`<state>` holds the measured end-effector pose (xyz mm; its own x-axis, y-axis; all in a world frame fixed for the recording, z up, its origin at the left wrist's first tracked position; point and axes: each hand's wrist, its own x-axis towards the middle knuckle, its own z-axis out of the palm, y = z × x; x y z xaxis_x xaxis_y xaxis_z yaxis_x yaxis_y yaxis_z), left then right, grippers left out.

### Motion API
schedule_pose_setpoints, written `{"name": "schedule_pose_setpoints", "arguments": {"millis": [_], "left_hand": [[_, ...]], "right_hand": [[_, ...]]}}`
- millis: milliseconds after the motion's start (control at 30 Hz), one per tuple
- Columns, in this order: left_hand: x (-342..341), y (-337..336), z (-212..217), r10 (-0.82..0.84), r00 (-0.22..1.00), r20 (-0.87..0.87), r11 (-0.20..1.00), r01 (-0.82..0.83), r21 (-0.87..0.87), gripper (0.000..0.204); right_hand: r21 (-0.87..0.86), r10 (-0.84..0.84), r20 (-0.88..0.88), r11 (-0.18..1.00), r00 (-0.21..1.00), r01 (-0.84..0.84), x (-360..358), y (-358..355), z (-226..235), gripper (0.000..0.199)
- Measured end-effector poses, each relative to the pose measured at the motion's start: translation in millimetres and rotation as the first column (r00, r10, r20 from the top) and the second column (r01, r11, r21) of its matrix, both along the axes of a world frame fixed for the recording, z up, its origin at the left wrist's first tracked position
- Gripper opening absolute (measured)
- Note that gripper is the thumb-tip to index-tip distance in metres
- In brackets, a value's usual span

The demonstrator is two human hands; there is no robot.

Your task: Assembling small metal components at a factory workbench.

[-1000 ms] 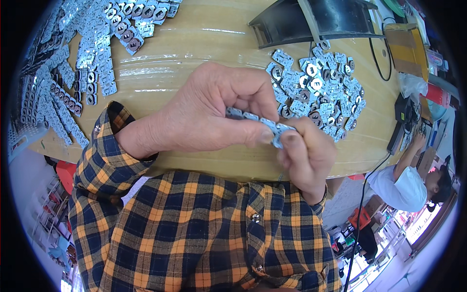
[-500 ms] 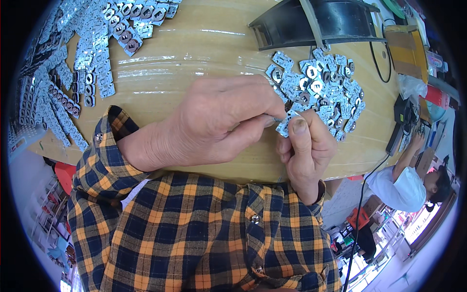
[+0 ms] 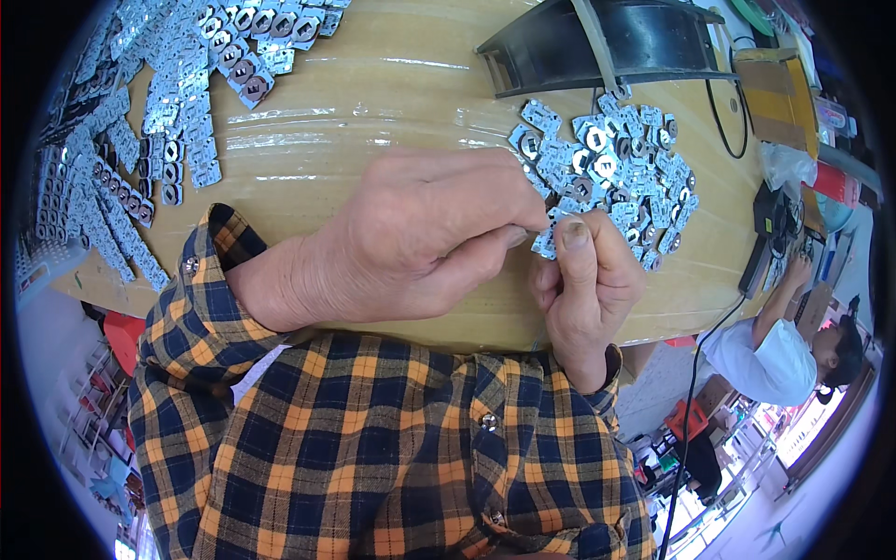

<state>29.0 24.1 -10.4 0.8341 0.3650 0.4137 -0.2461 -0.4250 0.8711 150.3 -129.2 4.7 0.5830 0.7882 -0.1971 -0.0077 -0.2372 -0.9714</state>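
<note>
My right hand is closed, thumb on top, pinching a small light-blue circuit board. Most of that board is covered by the thumb and fingers. From the left, my left hand comes up against the board with thumb and forefinger pressed together. Whatever sits between those left fingertips is too small or too hidden to make out. Just beyond my right hand lies a loose pile of similar small circuit boards, several of them with round metal or dark parts.
Rows of joined circuit boards cover the table's left side. A black curved bin stands behind the loose pile. At the right are a cardboard box, a black cable and another person in a white top.
Both hands stay almost in place. My right thumb and the board have shifted very slightly, and a little less of the board shows.
</note>
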Motion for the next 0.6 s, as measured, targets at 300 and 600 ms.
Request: {"name": "schedule_pose_setpoints", "arguments": {"millis": [300,600], "left_hand": [[-0.7,-1.5,8.1,-0.066,0.961,-0.268,0.842,-0.09,-0.532,0.014],[-1.5,4.2,-1.6,-0.256,0.963,-0.087,0.819,0.168,-0.549,0.018]], "right_hand": [[0.003,-0.124,0.517,0.99,0.847,0.142,5.6,-2.6,-6.9,0.02],[-0.085,0.076,0.303,0.995,0.95,-0.053,11.1,-6.4,9.8,0.022]]}}
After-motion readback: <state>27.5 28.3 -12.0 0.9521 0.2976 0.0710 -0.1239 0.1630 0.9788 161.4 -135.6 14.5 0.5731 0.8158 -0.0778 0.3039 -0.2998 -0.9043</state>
